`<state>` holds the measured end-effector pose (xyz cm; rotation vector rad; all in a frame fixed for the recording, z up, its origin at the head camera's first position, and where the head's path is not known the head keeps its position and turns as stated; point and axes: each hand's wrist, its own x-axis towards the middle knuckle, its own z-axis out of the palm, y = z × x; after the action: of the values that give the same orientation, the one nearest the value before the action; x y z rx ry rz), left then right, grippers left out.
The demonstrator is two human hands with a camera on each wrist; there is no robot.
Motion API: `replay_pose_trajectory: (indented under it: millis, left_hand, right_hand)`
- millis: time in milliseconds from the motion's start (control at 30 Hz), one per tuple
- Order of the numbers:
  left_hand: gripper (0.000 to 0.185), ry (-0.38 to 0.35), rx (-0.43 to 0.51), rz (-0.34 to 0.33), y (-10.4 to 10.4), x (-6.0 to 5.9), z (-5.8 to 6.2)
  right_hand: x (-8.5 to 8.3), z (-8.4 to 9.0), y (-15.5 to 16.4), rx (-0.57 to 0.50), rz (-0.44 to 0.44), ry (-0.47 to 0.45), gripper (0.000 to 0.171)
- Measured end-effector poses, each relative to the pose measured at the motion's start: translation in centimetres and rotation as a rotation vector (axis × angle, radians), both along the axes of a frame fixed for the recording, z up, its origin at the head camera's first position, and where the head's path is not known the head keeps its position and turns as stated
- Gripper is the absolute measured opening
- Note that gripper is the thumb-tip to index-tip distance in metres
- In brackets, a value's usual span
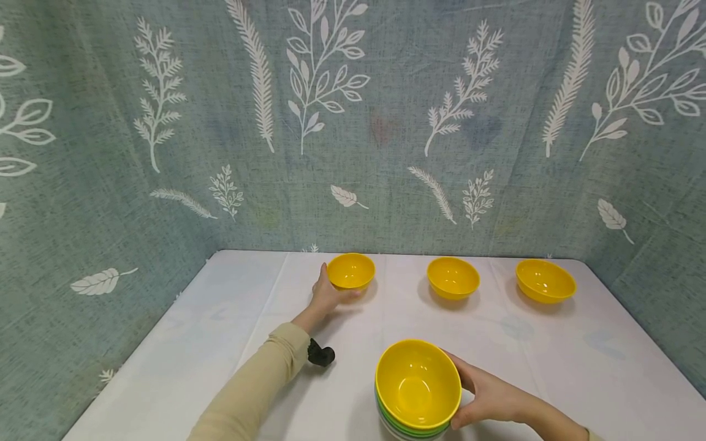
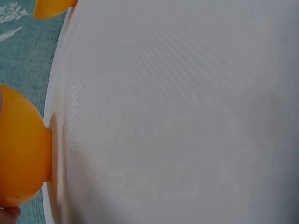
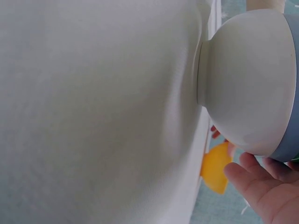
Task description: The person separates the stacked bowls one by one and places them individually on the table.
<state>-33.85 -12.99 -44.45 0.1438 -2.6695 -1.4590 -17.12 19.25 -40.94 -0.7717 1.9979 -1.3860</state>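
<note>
My left hand (image 1: 328, 295) reaches to the back of the table and grips a yellow bowl (image 1: 351, 271), fingers at its left side and thumb along its front. In the left wrist view that bowl (image 2: 23, 149) sits at the left edge, with only bits of the hand visible. Near the front, my right hand (image 1: 491, 392) holds the right side of a stack of bowls (image 1: 417, 383), thumb on the near side. A yellow bowl tops the stack, with green edges below. The right wrist view shows a white bowl (image 3: 247, 84) lowest and fingertips (image 3: 247, 161) at its side.
Two more yellow bowls stand along the back, one right of centre (image 1: 453, 277) and one farther right (image 1: 545, 280). A white cloth (image 1: 220, 318) covers the table. Grey-green leaf-patterned curtains (image 1: 380, 184) enclose the back and sides. A black wrist camera (image 1: 321, 354) sits on the left sleeve.
</note>
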Motion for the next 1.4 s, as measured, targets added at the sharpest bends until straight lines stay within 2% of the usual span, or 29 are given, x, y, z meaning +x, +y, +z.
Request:
replay_pose_trajectory:
  millis: [167,333,633,900,1033,1167,1267,1400]
  left_hand:
    - [0.119,0.004,-0.099,-0.034,-0.1,1.1,0.7]
    - [0.119,0.02,-0.159,-0.069,-0.3,2.5,1.8]
    - [0.122,0.122,-0.1,-0.116,-0.7,5.7,3.2]
    - [0.12,0.08,-0.101,-0.175,-1.0,7.3,3.9]
    - [0.117,0.077,-0.068,-0.182,-1.0,8.1,4.3]
    - [0.115,0.064,-0.011,-0.205,-0.9,9.5,5.3]
    - [0.111,0.079,0.023,-0.259,-0.5,10.6,5.9]
    - [0.104,0.1,0.044,-0.367,0.3,12.2,6.1]
  right_hand:
    - [-0.1,0.0,-0.1,0.001,0.001,0.003,0.096]
    - [0.0,0.2,0.0,-0.006,0.005,0.013,0.094]
    - [0.0,0.0,0.1,-0.045,0.022,0.022,0.095]
    - [0.0,0.2,0.1,-0.023,0.008,0.044,0.094]
    - [-0.1,0.1,0.0,-0.017,0.005,0.018,0.095]
    - [-0.1,-0.1,0.0,-0.022,0.002,-0.003,0.096]
    - [-0.1,-0.2,0.0,-0.028,0.004,-0.006,0.096]
    - [-0.4,-0.3,0.1,-0.027,0.01,-0.002,0.095]
